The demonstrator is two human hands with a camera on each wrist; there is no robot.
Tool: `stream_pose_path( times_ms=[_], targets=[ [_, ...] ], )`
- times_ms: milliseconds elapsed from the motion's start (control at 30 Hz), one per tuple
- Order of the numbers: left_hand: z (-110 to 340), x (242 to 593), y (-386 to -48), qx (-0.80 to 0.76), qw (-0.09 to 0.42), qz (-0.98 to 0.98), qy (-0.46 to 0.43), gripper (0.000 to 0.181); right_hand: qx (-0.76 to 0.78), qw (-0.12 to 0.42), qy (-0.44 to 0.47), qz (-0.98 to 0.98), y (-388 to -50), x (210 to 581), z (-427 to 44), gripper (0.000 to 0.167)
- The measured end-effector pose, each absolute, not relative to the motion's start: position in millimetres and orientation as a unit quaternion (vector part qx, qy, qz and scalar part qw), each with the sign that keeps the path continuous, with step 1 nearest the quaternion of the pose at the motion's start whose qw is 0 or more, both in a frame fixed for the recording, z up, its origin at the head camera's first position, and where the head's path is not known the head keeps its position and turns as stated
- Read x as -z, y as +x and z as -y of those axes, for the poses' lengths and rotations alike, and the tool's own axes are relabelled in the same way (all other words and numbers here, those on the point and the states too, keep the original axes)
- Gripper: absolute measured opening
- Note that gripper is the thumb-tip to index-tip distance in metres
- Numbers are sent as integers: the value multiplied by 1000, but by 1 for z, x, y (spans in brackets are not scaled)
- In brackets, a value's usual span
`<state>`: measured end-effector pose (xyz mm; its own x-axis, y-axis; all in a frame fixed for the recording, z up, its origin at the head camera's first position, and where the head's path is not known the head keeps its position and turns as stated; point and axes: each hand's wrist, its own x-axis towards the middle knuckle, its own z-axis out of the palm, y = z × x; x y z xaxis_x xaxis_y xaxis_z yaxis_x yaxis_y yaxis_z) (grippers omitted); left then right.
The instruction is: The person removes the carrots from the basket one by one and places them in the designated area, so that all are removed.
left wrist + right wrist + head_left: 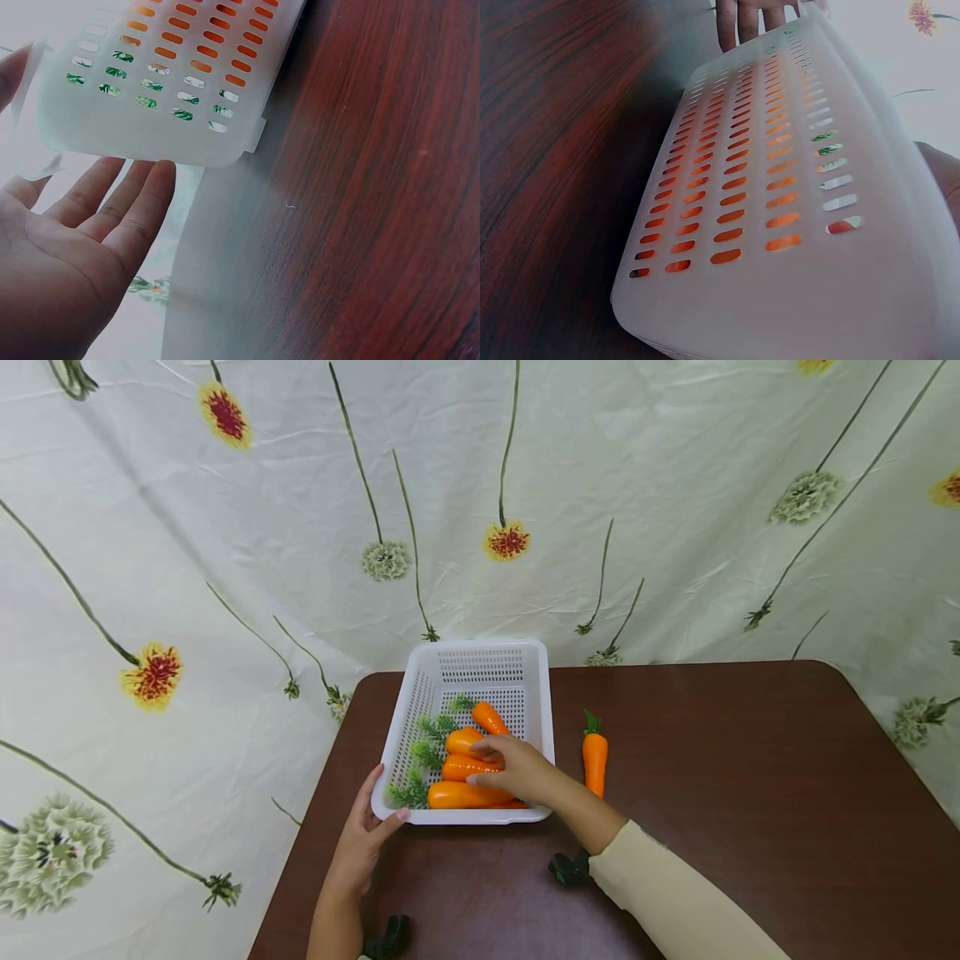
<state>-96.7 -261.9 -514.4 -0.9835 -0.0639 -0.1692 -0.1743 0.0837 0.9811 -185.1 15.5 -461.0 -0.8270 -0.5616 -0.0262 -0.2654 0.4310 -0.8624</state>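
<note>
A white perforated basket [549, 718] stands on the dark table with several orange carrots [457, 794] in it, their green tops toward its left side. My left hand [360, 843] holds the basket's near left corner, thumb on the rim; in the left wrist view its fingers [142, 202] reach against the basket's outer wall [135, 139]. Over the carrots inside is my right hand [517, 768], fingers bent around the upper side of a carrot; whether it grips one I cannot tell. The basket wall [780, 300] hides most of that hand in the right wrist view.
One more carrot [595, 764] lies on the table [750, 793] just right of the basket, its green top pointing away. Behind the table hangs a pale cloth [675, 527] with printed flowers. Dark wrist mounts [567, 868] show near both wrists.
</note>
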Motion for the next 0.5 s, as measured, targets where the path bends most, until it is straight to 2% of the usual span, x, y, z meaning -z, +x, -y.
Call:
stream_pose_path(
  times_ms=[500],
  targets=[
    [261,512,-96,-674,41,-733,-84,86,465,179,-248,-831,-195,470,-1,61]
  ],
)
